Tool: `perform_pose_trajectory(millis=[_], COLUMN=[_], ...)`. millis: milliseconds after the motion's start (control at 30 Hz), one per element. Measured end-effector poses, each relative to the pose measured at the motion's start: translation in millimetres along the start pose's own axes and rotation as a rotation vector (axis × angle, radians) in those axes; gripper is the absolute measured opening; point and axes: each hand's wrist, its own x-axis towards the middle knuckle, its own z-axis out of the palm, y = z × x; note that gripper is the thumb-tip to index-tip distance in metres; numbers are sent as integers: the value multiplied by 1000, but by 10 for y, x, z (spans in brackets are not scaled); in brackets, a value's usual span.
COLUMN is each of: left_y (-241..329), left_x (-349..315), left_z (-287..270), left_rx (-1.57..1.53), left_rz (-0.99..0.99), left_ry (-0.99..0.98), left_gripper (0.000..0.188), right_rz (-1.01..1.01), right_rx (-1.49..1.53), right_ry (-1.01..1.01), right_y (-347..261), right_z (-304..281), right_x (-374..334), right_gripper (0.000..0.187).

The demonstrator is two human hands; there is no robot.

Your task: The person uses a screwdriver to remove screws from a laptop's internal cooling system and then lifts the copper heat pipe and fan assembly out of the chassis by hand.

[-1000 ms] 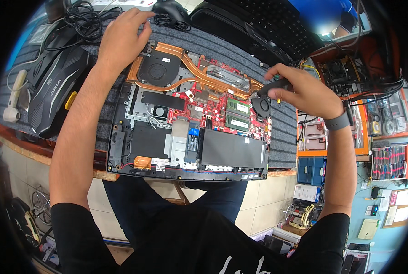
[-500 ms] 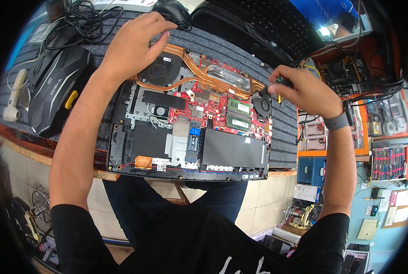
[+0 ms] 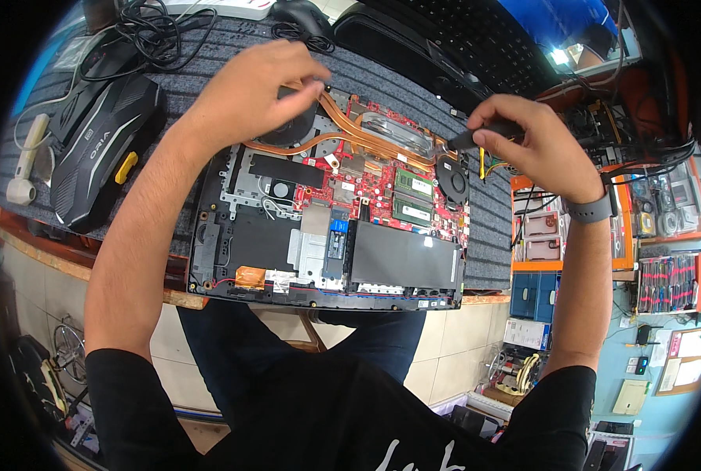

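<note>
A: Left hand first. Where, and what state?
B: Left hand (image 3: 260, 90) is held over the upper left of the laptop (image 3: 260, 239). Left fan (image 3: 291, 132) is partly covered by it. Fingers are curled, thumb brought close to the index tip. Whether anything is pinched can't be told.

A: Right hand?
B: Right hand (image 3: 537, 141) is placed at the upper right corner. A dark tool (image 3: 498, 133) is gripped between thumb and fingers. Its tip is pointed left, just above the right fan (image 3: 452, 180); contact can't be told. A grey band (image 3: 590, 210) is worn on that wrist.

A: Laptop position?
B: Laid flat on the grey mat (image 3: 488, 243), near edge at the person's lap, insides exposed. Copper pipes (image 3: 342, 122) are run across the top between the fans. Two RAM sticks (image 3: 415, 186) are seated right of the middle, battery (image 3: 405, 253) set below them.

A: Surroundings, quick.
B: Black box (image 3: 103, 161) is set at left, yellow piece (image 3: 126, 167) beside it. Mouse (image 3: 301, 22) and keyboard (image 3: 484, 35) are placed beyond the laptop.
</note>
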Motion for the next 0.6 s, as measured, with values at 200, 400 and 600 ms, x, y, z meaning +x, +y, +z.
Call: perform_pose_trajectory(millis=[200, 400, 600], left_y=[294, 308, 146], left_x=[-3, -8, 5], left_z=[186, 197, 106], left_rx=[-189, -205, -137], left_rz=[93, 2, -91], left_ry=[-93, -121, -18], left_gripper=[25, 21, 16], right_rz=[-136, -220, -57], right_rx=[109, 158, 37], right_ry=[126, 186, 78], right_y=[-164, -195, -84], right_z=[49, 133, 51], right_x=[224, 357, 184], right_gripper=[22, 23, 25])
